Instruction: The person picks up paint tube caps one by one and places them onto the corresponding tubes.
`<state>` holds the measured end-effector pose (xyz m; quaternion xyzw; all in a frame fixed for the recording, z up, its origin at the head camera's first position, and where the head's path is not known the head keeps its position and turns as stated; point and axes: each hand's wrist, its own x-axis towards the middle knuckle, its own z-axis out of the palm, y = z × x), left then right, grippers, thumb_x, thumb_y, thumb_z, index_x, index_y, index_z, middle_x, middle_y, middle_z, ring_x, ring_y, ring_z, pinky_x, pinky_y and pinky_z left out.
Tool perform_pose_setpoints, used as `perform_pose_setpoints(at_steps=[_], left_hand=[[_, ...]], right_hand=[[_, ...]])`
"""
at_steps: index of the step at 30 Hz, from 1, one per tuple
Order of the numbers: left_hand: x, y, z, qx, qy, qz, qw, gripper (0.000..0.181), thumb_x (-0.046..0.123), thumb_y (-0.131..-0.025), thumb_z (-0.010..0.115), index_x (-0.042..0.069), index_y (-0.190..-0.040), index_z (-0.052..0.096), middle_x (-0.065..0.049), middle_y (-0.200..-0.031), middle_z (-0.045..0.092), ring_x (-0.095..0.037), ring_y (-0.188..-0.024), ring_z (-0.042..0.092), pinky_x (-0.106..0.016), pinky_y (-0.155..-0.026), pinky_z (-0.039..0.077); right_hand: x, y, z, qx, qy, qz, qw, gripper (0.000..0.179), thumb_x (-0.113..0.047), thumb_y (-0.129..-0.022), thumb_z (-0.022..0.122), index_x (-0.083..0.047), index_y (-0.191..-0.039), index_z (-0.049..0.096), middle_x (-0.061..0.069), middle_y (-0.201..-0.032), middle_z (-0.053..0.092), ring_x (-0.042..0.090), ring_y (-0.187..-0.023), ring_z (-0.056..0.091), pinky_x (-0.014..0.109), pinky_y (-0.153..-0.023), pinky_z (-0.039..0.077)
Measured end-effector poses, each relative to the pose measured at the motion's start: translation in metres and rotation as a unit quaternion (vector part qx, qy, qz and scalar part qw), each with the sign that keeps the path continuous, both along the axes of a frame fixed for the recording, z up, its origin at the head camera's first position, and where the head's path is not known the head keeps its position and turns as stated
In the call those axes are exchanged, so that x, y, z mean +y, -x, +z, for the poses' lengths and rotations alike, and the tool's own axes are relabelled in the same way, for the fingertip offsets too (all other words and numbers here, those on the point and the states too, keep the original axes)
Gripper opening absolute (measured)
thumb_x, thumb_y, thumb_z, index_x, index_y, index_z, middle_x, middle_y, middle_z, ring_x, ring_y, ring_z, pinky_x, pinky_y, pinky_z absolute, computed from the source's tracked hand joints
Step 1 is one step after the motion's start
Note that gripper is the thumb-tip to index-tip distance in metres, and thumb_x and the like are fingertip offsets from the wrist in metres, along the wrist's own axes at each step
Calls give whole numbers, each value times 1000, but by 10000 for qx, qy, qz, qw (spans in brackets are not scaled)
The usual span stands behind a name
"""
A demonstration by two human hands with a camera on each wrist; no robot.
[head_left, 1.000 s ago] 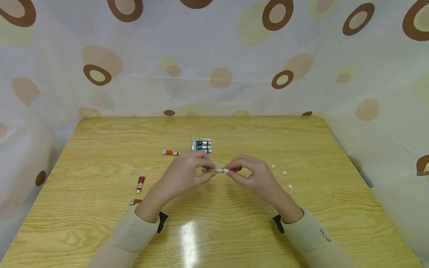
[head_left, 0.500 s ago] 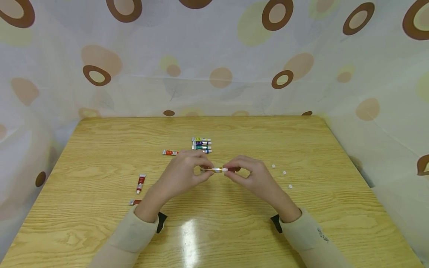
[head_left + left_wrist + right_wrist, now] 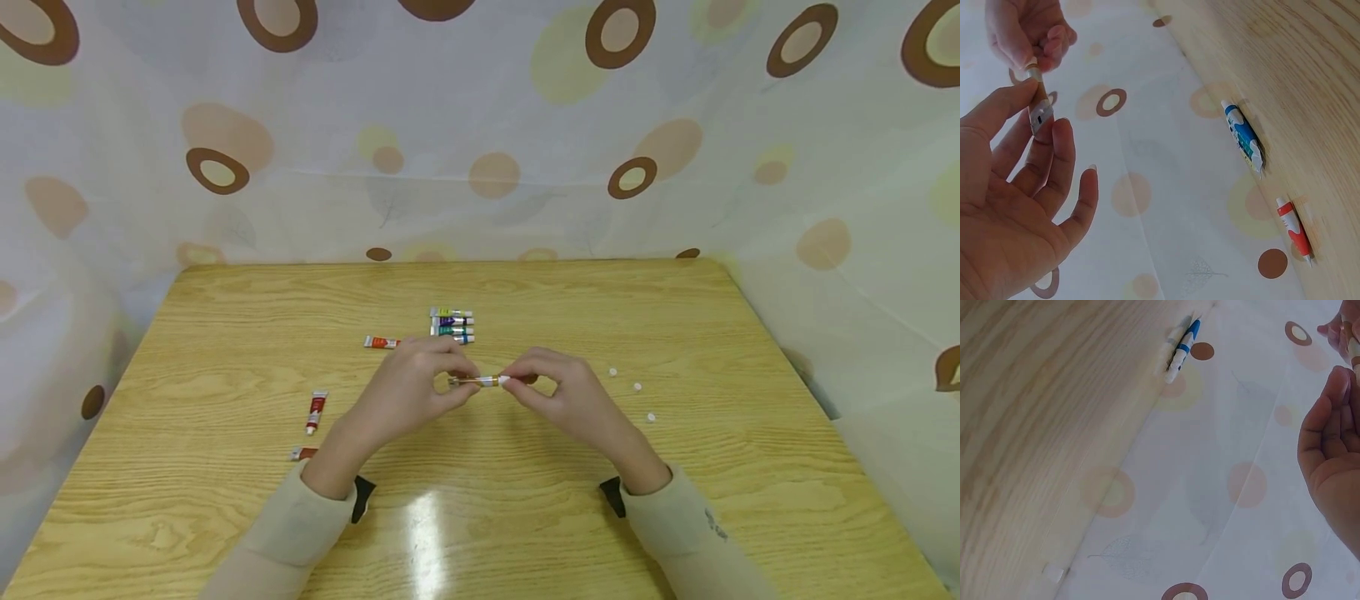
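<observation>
Left hand (image 3: pixel 420 379) and right hand (image 3: pixel 566 387) meet above the middle of the wooden table (image 3: pixel 525 483), sharing a small ochre paint tube (image 3: pixel 486 381) held level between them. Its silver crimped tail is at the left hand, where thumb and fingertips pinch the body; the little finger stands loosely away. At the other end, the right hand nips the white tip between thumb and forefinger, its remaining fingers bent in behind.

Just beyond the left hand I see a yellow tube (image 3: pixel 450 312), a purple tube (image 3: pixel 452 321), a green tube (image 3: pixel 452 331) and a blue tube (image 3: pixel 467 339) lying side by side. An orange-red tube (image 3: pixel 381 342) lies to their left, partly covered by that hand. Nearer the left sleeve (image 3: pixel 300 517) are a dark red tube (image 3: pixel 317 412) and a brownish-red tube (image 3: pixel 302 454), the latter half hidden. Three little white caps (image 3: pixel 637 387) sit scattered right of the right hand. Behind everything hangs a spotted pale sheet (image 3: pixel 442 100).
</observation>
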<state>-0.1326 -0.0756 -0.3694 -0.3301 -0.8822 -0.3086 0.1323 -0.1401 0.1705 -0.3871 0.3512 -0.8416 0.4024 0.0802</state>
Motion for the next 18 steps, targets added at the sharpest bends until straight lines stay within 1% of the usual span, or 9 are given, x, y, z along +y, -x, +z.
perform_pose_setpoints(at_steps=[6,10,13,18], left_hand=[[1,0,0,-22,-16,-23,10000,5,18,-86,85,17,-90,81,8,-88,74,-8,-79,65,-33,-80,52],[1,0,0,-27,-2,-50,10000,6,17,-85,85,16,-90,81,8,-88,74,-8,-79,66,-33,-80,52],[1,0,0,-67,-18,-48,10000,6,18,-86,85,16,-91,82,7,-88,74,-8,-79,66,-34,-81,53],[0,1,-1,-108,-72,-52,9999,6,19,-87,83,16,-92,82,7,-90,74,-9,-81,66,-36,-86,54]], right_hand=[[2,2,-2,-115,-46,99,9999,7,-7,-95,73,-10,-97,78,1,-96,76,11,-87,70,26,-78,60],[2,2,-2,-86,-24,168,9998,9,-6,-95,73,-9,-100,78,1,-98,76,11,-89,71,27,-79,61],[3,2,-1,-30,3,183,9998,12,-6,-94,73,-8,-105,78,3,-100,76,11,-90,70,31,-79,61],[5,3,0,224,178,194,9994,21,-2,-90,77,-7,-110,76,4,-103,76,12,-89,68,26,-79,59]])
